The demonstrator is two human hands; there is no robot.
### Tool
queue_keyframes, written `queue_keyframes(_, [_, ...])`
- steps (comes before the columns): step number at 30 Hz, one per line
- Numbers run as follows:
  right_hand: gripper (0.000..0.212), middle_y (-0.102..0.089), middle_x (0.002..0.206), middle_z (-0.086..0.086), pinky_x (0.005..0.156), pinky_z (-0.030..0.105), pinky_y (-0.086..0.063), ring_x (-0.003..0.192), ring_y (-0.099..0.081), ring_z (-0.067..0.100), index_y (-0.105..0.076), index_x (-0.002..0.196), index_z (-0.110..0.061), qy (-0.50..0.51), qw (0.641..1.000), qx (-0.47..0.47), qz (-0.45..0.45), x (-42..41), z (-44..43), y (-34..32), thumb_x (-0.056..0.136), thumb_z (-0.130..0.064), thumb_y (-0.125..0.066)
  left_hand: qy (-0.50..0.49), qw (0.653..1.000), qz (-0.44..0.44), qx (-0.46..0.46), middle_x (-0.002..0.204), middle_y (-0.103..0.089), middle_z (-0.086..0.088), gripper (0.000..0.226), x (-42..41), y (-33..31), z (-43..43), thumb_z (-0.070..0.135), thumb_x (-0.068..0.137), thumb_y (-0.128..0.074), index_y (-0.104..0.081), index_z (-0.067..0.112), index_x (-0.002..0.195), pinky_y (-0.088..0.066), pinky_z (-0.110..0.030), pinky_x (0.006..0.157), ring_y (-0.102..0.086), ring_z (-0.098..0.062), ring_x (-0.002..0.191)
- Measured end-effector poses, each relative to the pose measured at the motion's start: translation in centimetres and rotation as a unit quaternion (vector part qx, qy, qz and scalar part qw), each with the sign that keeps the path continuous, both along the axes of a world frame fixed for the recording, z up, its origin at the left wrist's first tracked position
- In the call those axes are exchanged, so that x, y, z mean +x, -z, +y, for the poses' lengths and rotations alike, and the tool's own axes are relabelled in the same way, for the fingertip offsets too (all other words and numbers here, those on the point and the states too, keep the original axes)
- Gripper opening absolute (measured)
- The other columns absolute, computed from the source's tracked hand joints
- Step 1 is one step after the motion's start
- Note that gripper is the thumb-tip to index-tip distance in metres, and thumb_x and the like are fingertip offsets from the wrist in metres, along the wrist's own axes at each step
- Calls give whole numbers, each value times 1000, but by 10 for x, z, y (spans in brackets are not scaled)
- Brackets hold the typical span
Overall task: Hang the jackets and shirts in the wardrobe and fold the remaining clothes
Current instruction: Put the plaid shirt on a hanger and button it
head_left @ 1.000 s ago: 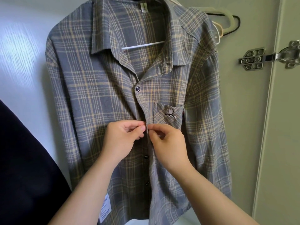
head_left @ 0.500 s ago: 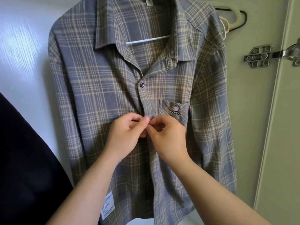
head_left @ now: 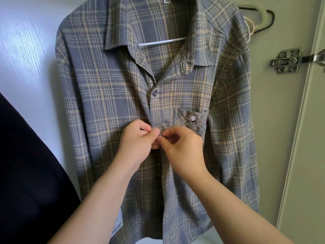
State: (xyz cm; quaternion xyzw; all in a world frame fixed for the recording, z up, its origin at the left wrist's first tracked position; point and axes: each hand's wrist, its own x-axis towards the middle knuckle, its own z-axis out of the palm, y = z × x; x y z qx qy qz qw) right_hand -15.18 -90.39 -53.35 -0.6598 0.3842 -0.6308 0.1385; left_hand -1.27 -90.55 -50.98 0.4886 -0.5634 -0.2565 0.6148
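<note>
A blue-grey plaid shirt [head_left: 109,103] with yellow lines hangs on a white hanger [head_left: 163,42] inside the wardrobe, front toward me. Its top dark button [head_left: 155,93] is fastened and the chest pocket reads CAESAR. My left hand [head_left: 137,147] pinches the left edge of the placket at chest height. My right hand [head_left: 182,152] pinches the opposite edge, and a small dark button [head_left: 161,136] shows between the fingertips of both hands.
A dark garment [head_left: 26,173] fills the lower left. Spare pale and black hangers [head_left: 258,16] hang behind the shirt's right shoulder. The wardrobe's pale side wall carries a metal hinge [head_left: 288,61], with the door edge [head_left: 309,120] at right. White back panel at left.
The view has shifted slightly, so the shirt sits further right in frame. Both hands stay pinched together at the placket, and the second button now shows between the fingertips.
</note>
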Motion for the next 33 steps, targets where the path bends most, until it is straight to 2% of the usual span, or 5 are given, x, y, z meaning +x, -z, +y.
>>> queue_keyframes(8, [10,-67,80,-11,72,18,-49,79,-62,5,-73,85,-18,11,998,-41,39,0,3,-1,93,-21,-70,-14,1000,-19,0,74,-76,-2,10,1,-2,0,8,96,-67,-59,14,95,-56,-25,62,-74,-16,67])
queue_keyframes(19, [21,-60,73,-8,57,15,-36,69,-55,5,-58,79,-19,-17,996,64,60,3,-1,-7,100,-21,-54,-15,996,-79,-29,69,-73,-6,10,-1,-2,4,10,97,-66,-57,14,93,-54,-25,61,-70,-15,63])
queue_keyframes(24, [15,-54,93,-1,72,31,-40,82,-49,14,-50,90,-17,23,994,-11,110,6,5,-4,105,-21,-47,71,991,109,34,87,-77,-15,19,-7,8,11,17,94,-73,-69,1,103,-59,-27,69,-74,-23,79])
queue_keyframes(27, [14,-51,93,-4,66,30,-38,80,-47,15,-46,92,-19,27,991,-33,129,9,9,2,105,-22,-43,72,977,195,52,97,-77,-16,17,-11,21,15,23,92,-74,-78,7,98,-60,-30,74,-74,-28,91])
queue_keyframes(33, [16,-53,85,-8,61,32,-39,75,-51,13,-44,91,-21,20,993,-29,117,12,11,6,106,-25,-40,-68,995,32,-61,77,-76,2,17,-15,30,15,29,95,-71,-80,20,84,-61,-43,79,-72,-17,78])
